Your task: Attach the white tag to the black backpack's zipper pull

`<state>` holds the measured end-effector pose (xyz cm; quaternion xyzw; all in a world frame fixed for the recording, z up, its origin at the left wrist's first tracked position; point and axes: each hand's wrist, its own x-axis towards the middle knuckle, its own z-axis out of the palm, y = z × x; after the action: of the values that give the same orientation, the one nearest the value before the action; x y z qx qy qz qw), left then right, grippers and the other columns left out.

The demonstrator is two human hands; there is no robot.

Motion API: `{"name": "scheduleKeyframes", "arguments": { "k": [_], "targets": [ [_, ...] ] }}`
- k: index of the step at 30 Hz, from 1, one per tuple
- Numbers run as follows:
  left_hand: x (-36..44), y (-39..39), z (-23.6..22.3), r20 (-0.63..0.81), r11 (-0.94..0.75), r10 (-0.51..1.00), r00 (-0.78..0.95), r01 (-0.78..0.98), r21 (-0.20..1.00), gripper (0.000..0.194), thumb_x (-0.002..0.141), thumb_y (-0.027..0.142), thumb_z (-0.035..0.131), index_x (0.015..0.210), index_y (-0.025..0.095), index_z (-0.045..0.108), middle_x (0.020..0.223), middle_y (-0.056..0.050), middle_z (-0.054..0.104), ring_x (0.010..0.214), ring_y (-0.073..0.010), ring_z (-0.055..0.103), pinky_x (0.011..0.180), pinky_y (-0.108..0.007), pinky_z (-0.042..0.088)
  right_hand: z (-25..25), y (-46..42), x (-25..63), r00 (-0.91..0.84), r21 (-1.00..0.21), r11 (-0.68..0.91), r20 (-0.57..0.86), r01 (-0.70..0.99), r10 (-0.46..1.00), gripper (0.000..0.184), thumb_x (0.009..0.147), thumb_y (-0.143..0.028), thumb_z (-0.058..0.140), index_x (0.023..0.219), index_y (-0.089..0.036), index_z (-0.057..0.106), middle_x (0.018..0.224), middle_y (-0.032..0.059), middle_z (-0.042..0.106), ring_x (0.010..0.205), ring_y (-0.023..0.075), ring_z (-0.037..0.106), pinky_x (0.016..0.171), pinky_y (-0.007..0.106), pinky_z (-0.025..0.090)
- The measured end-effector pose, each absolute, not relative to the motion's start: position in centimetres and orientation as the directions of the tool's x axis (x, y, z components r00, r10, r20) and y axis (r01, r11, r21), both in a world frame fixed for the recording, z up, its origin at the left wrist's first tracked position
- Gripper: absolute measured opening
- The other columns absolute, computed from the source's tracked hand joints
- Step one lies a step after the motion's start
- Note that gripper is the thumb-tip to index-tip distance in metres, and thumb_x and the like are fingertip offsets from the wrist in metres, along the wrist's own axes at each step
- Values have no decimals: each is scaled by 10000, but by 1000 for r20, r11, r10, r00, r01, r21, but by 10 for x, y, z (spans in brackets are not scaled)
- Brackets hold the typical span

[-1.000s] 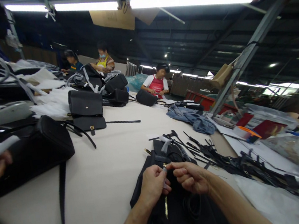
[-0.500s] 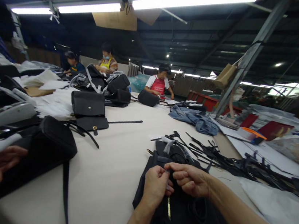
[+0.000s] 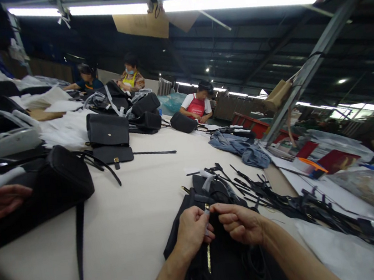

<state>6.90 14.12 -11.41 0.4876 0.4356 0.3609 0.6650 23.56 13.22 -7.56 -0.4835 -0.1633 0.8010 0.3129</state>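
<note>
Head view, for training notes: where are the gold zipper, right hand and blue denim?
Gold zipper [image 3: 208, 259]: head view, on its teeth.
Right hand [image 3: 240, 224]: head view, on the back of the hand.
Blue denim [image 3: 240, 150]: head view, on its crumpled middle.

Long cream work table [image 3: 118, 245] near, fluorescent tubes [image 3: 241, 0] overhead on dark roof framing, cardboard sheet [image 3: 141, 25] hung far centre, diagonal steel brace [image 3: 320, 53] right, red rack [image 3: 247, 125] far right, bright windows [image 3: 353, 110] beyond

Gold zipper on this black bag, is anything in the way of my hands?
Nothing visible: your left hand and right hand are just above the gold zipper on the black bag, with nothing between.
</note>
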Motion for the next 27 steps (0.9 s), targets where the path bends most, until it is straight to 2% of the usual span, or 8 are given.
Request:
{"name": "scheduleKeyframes", "arguments": {
  "k": [4, 15, 23, 27],
  "targets": [
    [69, 141, -114, -220, 257, 906, 362, -57, 965, 167, 871, 221, 553, 722, 156, 516, 545, 5, 633, 414, -105, 597, 383, -168, 443, -74, 132, 229, -295, -643, -702, -637, -307, 713, 157, 977, -242, 485, 839, -198, 547, 393, -143, 244, 305, 19, 168, 335, 87, 88],
    [69, 141, -117, -215, 258, 905, 368, -72, 963, 173, 850, 261, 575, 720, 161, 523, 546, 2, 630, 417, -103, 596, 385, -164, 435, -72, 132, 228, -144, -694, -712, -698, -103, 701, 197, 953, -188, 448, 777, -187, 536, 390, -143, 243, 316, 27, 151, 331, 101, 91],
    [68, 141, -116, -221, 277, 897, 384, -96, 956, 239, 821, 352, 623, 717, 159, 529, 557, 5, 623, 421, -96, 590, 395, -163, 436, -68, 131, 220, -28, -716, -698, -698, 4, 716, 209, 878, -186, 534, 670, -184, 510, 393, -130, 265, 323, 26, 174, 325, 110, 108],
    [67, 142, -115, -235, 298, 885, 401, -101, 949, 221, 835, 333, 593, 722, 158, 521, 554, 3, 624, 412, -86, 572, 392, -159, 426, -71, 132, 217, 18, -744, -667, -667, 37, 745, 208, 830, -185, 598, 647, -184, 500, 387, -129, 276, 325, 25, 185, 321, 114, 116]
  ]
}}
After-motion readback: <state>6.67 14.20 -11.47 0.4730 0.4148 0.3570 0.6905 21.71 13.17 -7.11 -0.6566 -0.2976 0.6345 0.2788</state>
